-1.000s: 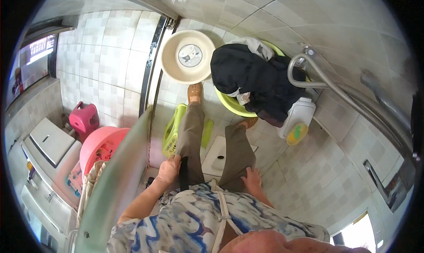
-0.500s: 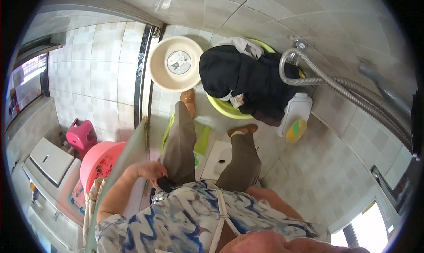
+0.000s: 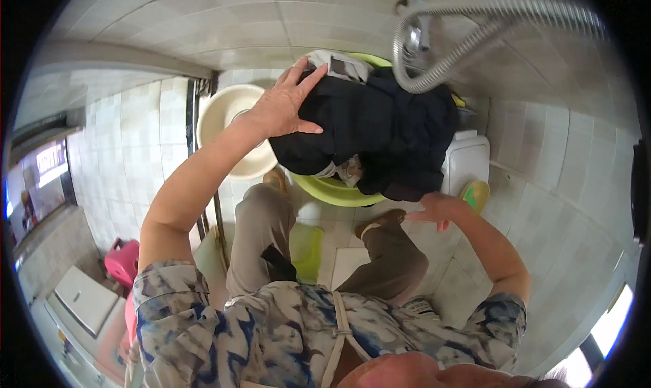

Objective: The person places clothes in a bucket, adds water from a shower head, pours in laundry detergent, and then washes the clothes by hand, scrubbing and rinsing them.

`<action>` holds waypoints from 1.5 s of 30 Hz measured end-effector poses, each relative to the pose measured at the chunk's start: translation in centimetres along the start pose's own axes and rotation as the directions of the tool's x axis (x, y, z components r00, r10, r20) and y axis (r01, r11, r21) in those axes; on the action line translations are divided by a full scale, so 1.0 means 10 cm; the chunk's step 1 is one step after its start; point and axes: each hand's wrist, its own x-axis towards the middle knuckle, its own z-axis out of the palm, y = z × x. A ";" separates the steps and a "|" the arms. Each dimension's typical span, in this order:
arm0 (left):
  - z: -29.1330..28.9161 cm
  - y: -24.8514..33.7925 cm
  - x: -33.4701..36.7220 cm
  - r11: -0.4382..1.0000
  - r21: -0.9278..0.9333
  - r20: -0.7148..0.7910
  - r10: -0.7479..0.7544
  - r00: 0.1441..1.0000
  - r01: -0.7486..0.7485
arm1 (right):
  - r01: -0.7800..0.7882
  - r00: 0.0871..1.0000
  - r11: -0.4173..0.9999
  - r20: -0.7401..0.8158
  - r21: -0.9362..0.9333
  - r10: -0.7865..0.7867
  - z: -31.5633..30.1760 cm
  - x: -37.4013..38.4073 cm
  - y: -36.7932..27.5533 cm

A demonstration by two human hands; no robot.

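A heap of dark clothes (image 3: 352, 120) spills over the rim of a lime-green basin (image 3: 332, 190), with a grey garment (image 3: 332, 61) at its far left and a patterned cloth (image 3: 350, 172) showing at the near side. My left hand (image 3: 278, 109) is spread open at the heap's left edge, its fingers reaching over the black cloth and grey garment. At the near right corner, my right hand (image 3: 434, 208) is stretched out beside the hanging cloth; whether it touches is unclear. On my left thigh lies a small black thing (image 3: 278, 262) whose kind I cannot make out.
A cream basin (image 3: 218, 120) stands to the left, partly behind my left arm. A metal shower hose (image 3: 434, 76) loops over the far right. Beside the heap are a white container (image 3: 468, 154) and a yellow-green brush (image 3: 476, 195). A green stool (image 3: 308, 252) is between my legs.
My left hand has left the black thing on my lap and reached forward to the clothes. My right hand has come forward from beside my body. The view has shifted.
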 end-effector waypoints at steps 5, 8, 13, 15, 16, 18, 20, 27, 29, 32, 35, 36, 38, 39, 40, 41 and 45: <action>0.96 0.22 0.09 0.915 0.032 0.222 0.385 0.896 -0.402 | 0.249 0.872 0.967 -0.446 0.051 -0.201 0.52 0.43 0.51; 1.38 0.46 -0.22 0.879 0.054 0.299 0.438 0.848 -0.473 | 0.427 0.592 0.899 -0.722 -0.094 -0.357 1.13 0.55 0.40; 1.81 0.82 -0.79 0.897 0.332 0.266 0.207 0.941 -0.292 | 0.233 0.377 0.972 -0.923 0.019 -0.072 1.82 0.65 -0.34; 1.72 1.09 -1.09 0.908 0.327 0.270 0.175 0.947 -0.261 | 0.160 0.297 0.985 -0.955 0.063 0.013 2.17 0.55 -0.35; 1.68 1.20 -1.24 0.926 0.322 0.281 0.105 0.954 -0.197 | 0.337 0.188 0.935 -0.981 0.111 0.049 2.33 0.51 -0.25; 1.61 1.17 -1.53 0.941 0.246 0.248 0.170 0.954 -0.232 | 0.766 0.192 0.558 -0.942 0.319 0.275 2.73 0.36 -0.22; 1.58 1.19 -1.84 0.965 0.145 0.247 0.176 0.953 -0.216 | 0.855 0.387 0.131 -0.784 0.503 0.485 3.12 0.36 0.01; 1.57 2.53 -1.93 0.993 -0.002 0.113 0.116 0.987 -0.116 | 0.623 0.769 -0.321 -0.484 0.713 0.417 3.54 1.22 0.90; 1.82 2.79 -1.73 0.987 -0.145 0.149 -0.044 0.988 0.066 | 0.708 0.694 -0.286 -0.561 0.645 0.452 3.50 1.43 1.03; 2.29 2.92 -1.23 0.974 0.032 0.270 -0.223 0.937 0.223 | 0.784 0.608 -0.235 -0.636 0.575 0.475 3.29 1.68 1.46; 2.71 2.89 -0.76 0.923 0.278 0.345 -0.353 0.870 0.264 | 0.805 0.589 -0.220 -0.696 0.551 0.411 3.00 1.75 1.83; 2.85 2.76 -0.61 0.920 0.284 0.345 -0.360 0.867 0.269 | 0.825 0.564 -0.228 -0.728 0.517 0.390 2.91 1.76 1.92; 3.04 2.55 -0.31 0.938 0.268 0.404 -0.319 0.857 0.222 | 0.842 0.539 -0.240 -0.755 0.483 0.373 2.70 1.86 2.09; 3.08 2.54 -0.19 0.939 0.315 0.457 -0.276 0.845 0.137 | 0.824 0.552 -0.356 -0.767 0.440 0.329 2.60 1.95 2.17; 3.21 2.40 -0.02 0.939 0.316 0.461 -0.276 0.844 0.134 | 0.791 0.557 -0.467 -0.781 0.396 0.282 2.49 2.04 2.23; 3.43 2.14 0.15 0.935 0.352 0.511 -0.154 0.846 -0.043 | 0.791 0.558 -0.467 -0.780 0.397 0.282 2.40 2.12 2.28; 3.83 1.65 0.57 0.960 0.257 0.524 -0.046 0.851 -0.107 | 0.777 0.536 -0.625 -0.597 0.074 0.596 2.19 2.19 2.24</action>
